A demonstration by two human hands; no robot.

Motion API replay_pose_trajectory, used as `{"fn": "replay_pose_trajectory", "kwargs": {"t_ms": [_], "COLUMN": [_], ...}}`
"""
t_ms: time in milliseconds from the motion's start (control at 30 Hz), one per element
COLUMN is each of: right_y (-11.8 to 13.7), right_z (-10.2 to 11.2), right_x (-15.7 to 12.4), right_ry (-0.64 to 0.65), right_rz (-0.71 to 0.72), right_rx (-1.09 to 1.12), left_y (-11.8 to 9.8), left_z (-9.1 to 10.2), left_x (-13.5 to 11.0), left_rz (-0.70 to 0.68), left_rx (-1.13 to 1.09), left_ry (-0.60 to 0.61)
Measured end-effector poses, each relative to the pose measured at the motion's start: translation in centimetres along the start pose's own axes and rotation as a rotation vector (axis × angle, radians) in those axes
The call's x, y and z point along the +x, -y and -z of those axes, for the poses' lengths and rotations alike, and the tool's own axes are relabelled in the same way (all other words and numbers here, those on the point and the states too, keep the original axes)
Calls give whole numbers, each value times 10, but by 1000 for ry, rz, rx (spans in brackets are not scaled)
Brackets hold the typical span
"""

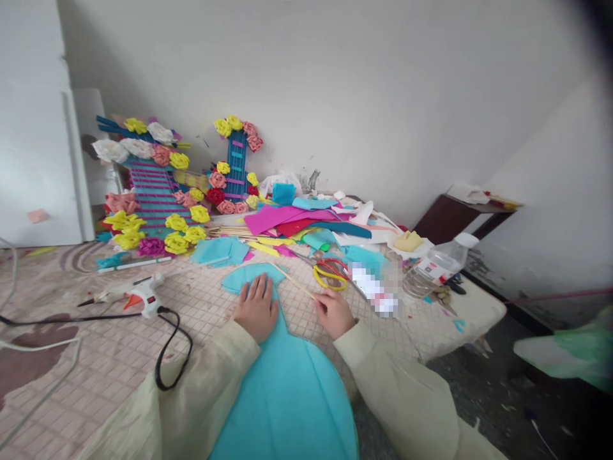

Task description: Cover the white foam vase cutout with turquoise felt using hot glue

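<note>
A large turquoise sheet point(287, 390) lies on the tiled cloth in front of me, running from my lap to its fan-shaped far end. My left hand point(256, 308) rests flat on that sheet, fingers stretched out together. My right hand point(334, 311) is closed in a pinch round the near end of a thin wooden stick point(297, 281), which slants up and left over the sheet's edge. Scissors with yellow and red handles point(330, 273) lie just beyond my right hand.
A white glue gun point(143, 295) with a black cord point(170, 358) lies at the left. Paper-flower stands point(148, 191) and a smaller flower-covered stand point(234, 167) rise at the back. Coloured sheets point(297, 220) pile up in the middle. A plastic bottle point(438, 265) lies at the right, by the table edge.
</note>
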State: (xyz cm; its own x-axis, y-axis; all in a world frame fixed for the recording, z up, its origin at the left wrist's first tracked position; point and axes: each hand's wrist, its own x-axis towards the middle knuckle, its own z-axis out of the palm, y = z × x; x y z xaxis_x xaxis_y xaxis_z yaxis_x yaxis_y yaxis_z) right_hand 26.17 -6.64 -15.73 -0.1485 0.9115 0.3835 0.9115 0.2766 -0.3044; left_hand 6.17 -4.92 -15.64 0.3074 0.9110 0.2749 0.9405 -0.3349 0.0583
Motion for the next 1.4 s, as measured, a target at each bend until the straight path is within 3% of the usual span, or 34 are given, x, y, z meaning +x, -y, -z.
{"fn": "replay_pose_trajectory", "kwargs": {"t_ms": [200, 567, 900, 1033, 1233, 1400], "right_y": [1, -3, -17, -15, -17, -16], "right_z": [2, 8, 7, 9, 10, 13], "right_x": [-3, -25, -29, -34, -36, -39], "right_ry": [-62, -46, -150, -131, -147, -145], "right_rz": [31, 86, 19, 86, 28, 80], "right_rx": [50, 42, -15, 40, -29, 13], "left_y": [-1, -1, 0, 0, 0, 0], "left_z": [1, 2, -1, -1, -2, 0], "left_x": [1, 1, 1, 2, 2, 2], "left_rz": [3, 0, -5, -8, -5, -5], "left_rx": [17, 19, 55, 57, 53, 39], "left_ry": [14, 13, -16, -5, 1, 7]}}
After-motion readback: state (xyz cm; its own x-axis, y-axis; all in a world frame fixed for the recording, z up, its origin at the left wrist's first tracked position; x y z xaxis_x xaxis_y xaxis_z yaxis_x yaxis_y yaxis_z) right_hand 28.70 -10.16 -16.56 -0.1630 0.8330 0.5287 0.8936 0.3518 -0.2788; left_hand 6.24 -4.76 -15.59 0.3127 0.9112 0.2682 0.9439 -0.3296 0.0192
